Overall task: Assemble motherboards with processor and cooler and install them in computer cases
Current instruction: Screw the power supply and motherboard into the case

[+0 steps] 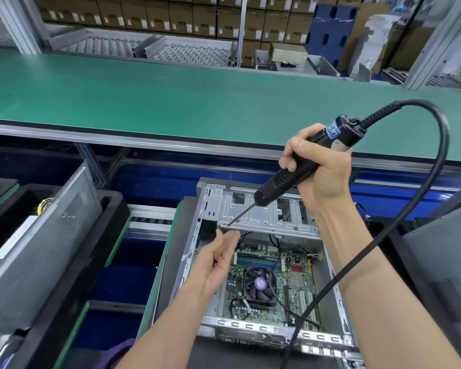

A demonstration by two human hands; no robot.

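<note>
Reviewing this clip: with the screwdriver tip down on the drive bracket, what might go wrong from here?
1. The bit meets the drive bracket at a slant, so it may slip off the screw point or drive crooked.
2. The left hand sits close beside the tip; a slip could strike its fingers.
3. The cable of the electric screwdriver, gripped by the right hand, drapes across the open case over the motherboard and could snag parts.

Head camera looks down, close above the case (261, 262).
</note>
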